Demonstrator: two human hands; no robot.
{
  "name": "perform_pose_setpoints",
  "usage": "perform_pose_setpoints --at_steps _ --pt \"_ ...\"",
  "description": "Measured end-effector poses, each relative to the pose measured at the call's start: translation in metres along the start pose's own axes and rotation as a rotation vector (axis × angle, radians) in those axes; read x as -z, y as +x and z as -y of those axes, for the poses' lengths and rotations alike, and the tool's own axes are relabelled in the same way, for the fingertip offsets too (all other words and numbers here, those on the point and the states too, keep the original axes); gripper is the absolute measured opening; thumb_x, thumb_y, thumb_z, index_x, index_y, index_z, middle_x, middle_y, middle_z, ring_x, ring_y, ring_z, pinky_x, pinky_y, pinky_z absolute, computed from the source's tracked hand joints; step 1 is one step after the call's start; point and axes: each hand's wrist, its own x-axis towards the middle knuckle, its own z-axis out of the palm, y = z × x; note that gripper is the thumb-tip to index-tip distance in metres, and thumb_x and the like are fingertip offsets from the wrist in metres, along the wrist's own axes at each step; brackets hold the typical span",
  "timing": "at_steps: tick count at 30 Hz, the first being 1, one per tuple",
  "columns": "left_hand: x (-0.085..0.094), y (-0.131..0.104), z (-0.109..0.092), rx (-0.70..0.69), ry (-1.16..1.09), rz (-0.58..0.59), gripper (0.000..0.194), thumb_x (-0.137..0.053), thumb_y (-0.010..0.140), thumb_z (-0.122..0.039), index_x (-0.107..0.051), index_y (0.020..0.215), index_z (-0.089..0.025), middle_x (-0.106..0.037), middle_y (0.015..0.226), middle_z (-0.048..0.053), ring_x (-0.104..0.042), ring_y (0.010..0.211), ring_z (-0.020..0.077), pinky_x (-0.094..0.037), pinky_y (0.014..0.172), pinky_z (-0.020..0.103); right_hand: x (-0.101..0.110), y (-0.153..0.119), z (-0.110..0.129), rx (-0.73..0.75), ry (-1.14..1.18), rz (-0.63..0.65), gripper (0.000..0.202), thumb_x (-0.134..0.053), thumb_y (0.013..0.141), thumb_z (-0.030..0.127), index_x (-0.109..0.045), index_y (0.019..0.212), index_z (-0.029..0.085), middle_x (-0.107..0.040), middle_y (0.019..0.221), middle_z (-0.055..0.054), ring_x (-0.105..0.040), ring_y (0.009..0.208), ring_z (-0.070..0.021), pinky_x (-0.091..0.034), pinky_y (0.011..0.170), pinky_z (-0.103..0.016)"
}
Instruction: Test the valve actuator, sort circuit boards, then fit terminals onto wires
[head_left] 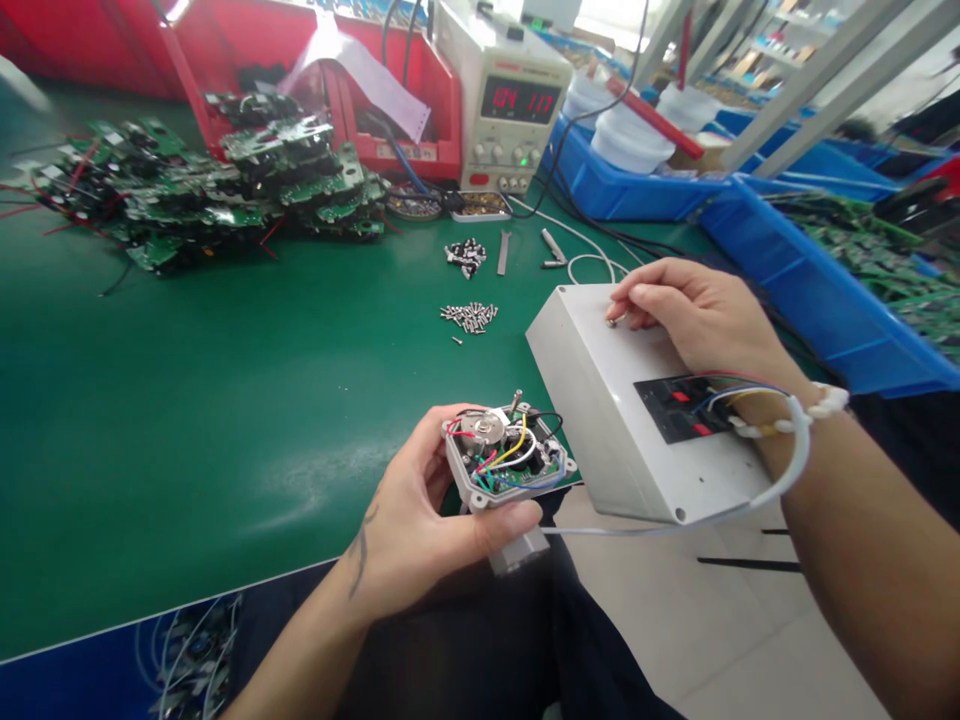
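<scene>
My left hand [442, 510] is closed around a small grey plastic housing [480, 497], its open top facing up. Inside it show a green circuit board, a round metal part and red, yellow, white and blue wires. A metal shaft [517, 400] stands up at its far edge. To the right is a grey box [577, 410] with a black wire terminal block [675, 408] on top. My right hand [679, 305] rests over that box, thumb and finger pinched at a small metal toggle switch [611, 320]. A grey cable [637, 531] runs from the housing to the terminal wires.
Loose screws [471, 317] and small black-and-silver parts [466, 257] lie on the green mat [225, 400]. Behind stand piled circuit boards [225, 190], a red bin [442, 110] and a power supply [502, 90] with lit digits. Blue bins [840, 290] line the right side.
</scene>
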Motion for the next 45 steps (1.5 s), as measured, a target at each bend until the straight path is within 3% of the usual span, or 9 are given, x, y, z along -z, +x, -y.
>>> perform_pose_setpoints --at_steps 3,9,14,17,20,24,32,45 --pt "0.001 -0.001 0.001 -0.006 0.003 -0.002 0.047 -0.084 0.064 -0.022 -0.061 0.105 -0.026 -0.072 0.098 0.000 -0.070 0.091 0.0187 -0.054 0.080 0.022 -0.001 0.002 0.003 -0.039 0.060 -0.001 0.027 -0.044 0.088 0.001 -0.061 0.073 0.016 -0.066 0.068 -0.002 -0.053 0.057 -0.0081 -0.040 0.058 -0.022" --pt "0.003 -0.002 0.002 -0.068 -0.005 0.031 0.050 -0.084 0.064 -0.020 -0.060 0.108 -0.026 -0.072 0.100 -0.001 -0.069 0.091 0.0177 -0.054 0.080 0.021 0.000 0.002 0.007 -0.067 0.067 0.006 0.029 -0.041 0.091 -0.001 -0.059 0.074 0.015 -0.065 0.069 -0.001 -0.052 0.057 -0.0064 -0.040 0.058 -0.020" --pt "0.006 -0.003 0.006 -0.096 -0.073 0.106 0.051 -0.082 0.068 -0.014 -0.059 0.111 -0.029 -0.071 0.102 -0.005 -0.068 0.094 0.0112 -0.050 0.080 0.013 0.003 -0.001 0.005 -0.018 -0.077 0.030 0.031 -0.047 0.096 0.019 -0.063 0.070 0.016 -0.063 0.069 -0.002 -0.051 0.061 -0.0093 -0.041 0.062 -0.023" --pt "0.008 -0.001 0.011 -0.091 -0.175 0.121 0.042 -0.078 0.074 -0.022 -0.060 0.112 -0.027 -0.071 0.106 -0.002 -0.068 0.095 0.0127 -0.051 0.081 0.015 0.005 -0.003 0.001 0.016 -0.122 0.053 0.019 -0.061 0.087 0.032 -0.065 0.075 0.018 -0.065 0.074 -0.002 -0.053 0.065 -0.0122 -0.041 0.064 -0.026" --pt "0.010 0.005 0.013 -0.047 -0.245 0.070 0.038 -0.071 0.081 -0.037 -0.060 0.113 -0.019 -0.071 0.106 0.006 -0.069 0.092 0.0181 -0.054 0.077 0.023 0.005 -0.002 -0.001 0.013 -0.113 0.062 0.019 -0.071 0.075 0.037 -0.066 0.080 0.020 -0.065 0.077 -0.001 -0.055 0.067 -0.0154 -0.041 0.063 -0.029" --pt "0.009 0.012 0.010 0.047 -0.325 -0.009 0.049 -0.064 0.083 -0.048 -0.058 0.115 -0.012 -0.073 0.099 0.012 -0.071 0.079 0.0226 -0.057 0.065 0.030 0.004 -0.001 -0.002 0.003 -0.131 0.051 0.019 -0.070 0.074 0.039 -0.067 0.079 0.021 -0.066 0.078 -0.001 -0.056 0.069 -0.0178 -0.044 0.065 -0.033" --pt "0.008 0.012 0.005 0.076 -0.369 -0.059 0.047 -0.063 0.083 -0.048 -0.060 0.113 -0.012 -0.074 0.095 0.013 -0.072 0.080 0.0273 -0.059 0.060 0.033 0.003 -0.003 0.003 -0.008 -0.165 0.020 0.019 -0.067 0.078 0.040 -0.067 0.077 0.021 -0.067 0.077 -0.006 -0.060 0.072 -0.0240 -0.047 0.072 -0.041" --pt "0.007 0.013 0.005 0.093 -0.385 -0.065 0.047 -0.064 0.083 -0.048 -0.059 0.113 -0.013 -0.074 0.094 0.012 -0.072 0.079 0.0270 -0.059 0.061 0.033 0.003 -0.005 0.001 -0.005 -0.175 0.005 0.020 -0.067 0.079 0.043 -0.067 0.078 0.022 -0.067 0.077 -0.005 -0.062 0.073 -0.0244 -0.048 0.072 -0.039"
